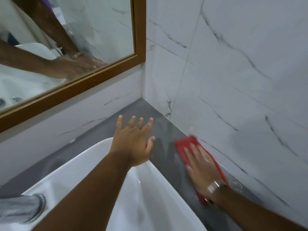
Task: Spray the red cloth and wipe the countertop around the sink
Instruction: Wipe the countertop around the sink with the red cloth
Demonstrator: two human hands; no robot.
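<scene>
The red cloth [184, 143] lies flat on the grey countertop [163, 130], against the right-hand marble wall. My right hand [200, 165] presses down on it with the fingers spread; hand and cloth are motion-blurred. A watch sits on that wrist. My left hand [133, 139] hovers open above the sink's right rim, fingers apart, holding nothing. The white sink [150, 189] fills the lower middle. Wet streaks show on the countertop between my two hands. No spray bottle is in view.
A wood-framed mirror [140, 30] hangs on the back wall at upper left and reflects my arms. The tap's chrome base [33, 209] stands at the lower left on the sink. Marble-patterned tiles meet in a corner behind the countertop.
</scene>
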